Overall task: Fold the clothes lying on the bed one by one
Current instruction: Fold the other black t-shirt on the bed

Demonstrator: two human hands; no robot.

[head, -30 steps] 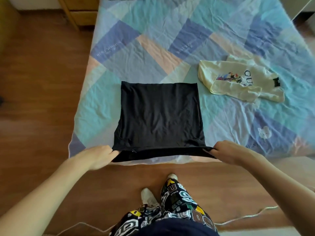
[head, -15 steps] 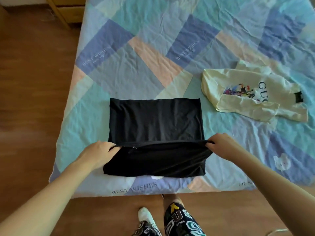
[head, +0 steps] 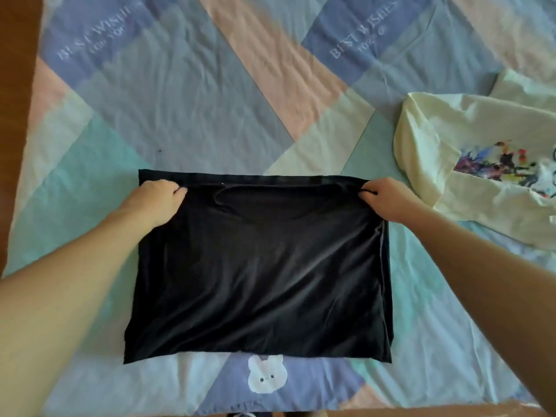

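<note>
Since the earlier frame both hands have carried the near edge of the black garment (head: 258, 266) up and over to its far edge. It lies doubled on the patchwork bed sheet (head: 186, 109), the cream T-shirt (head: 469, 164) unfolded to its right. The left hand (head: 156, 200) and right hand (head: 388, 200) each pinch a top corner. Letting go unevenly would likely skew the slippery layers.

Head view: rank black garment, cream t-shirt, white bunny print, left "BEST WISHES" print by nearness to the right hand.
1. black garment: gripped by the right hand at its far right corner.
2. cream t-shirt: just right of it.
3. white bunny print: near edge, centre.
4. left "BEST WISHES" print: far left.
</note>
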